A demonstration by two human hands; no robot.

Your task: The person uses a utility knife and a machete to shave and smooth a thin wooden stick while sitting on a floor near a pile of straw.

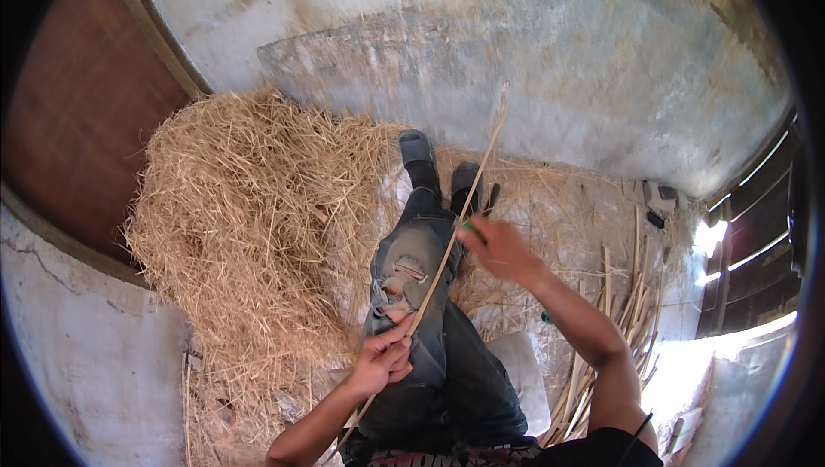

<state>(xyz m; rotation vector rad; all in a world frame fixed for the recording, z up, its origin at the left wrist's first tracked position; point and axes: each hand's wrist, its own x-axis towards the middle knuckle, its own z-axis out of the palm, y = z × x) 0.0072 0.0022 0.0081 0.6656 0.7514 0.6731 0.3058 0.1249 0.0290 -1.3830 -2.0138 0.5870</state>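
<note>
A long, thin bamboo strip [440, 271] slants across my lap, its far tip raised toward the wall. My left hand [384, 362] is closed round its lower part, above my thigh. Farther up the strip, my right hand [505, 252] is closed on a green-handled knife [468, 226], blurred by motion. A dark, narrow piece, apparently its blade, points away beyond the strip. My legs [421, 248] stretch forward in dark trousers torn at the knee.
A big heap of straw-like shavings [249, 226] lies to my left. Several bamboo strips [593, 364] lie on the floor to the right. A stained wall [516, 54] stands ahead, and dark slats [748, 244] are at the far right. A small green object [547, 317] lies near my right forearm.
</note>
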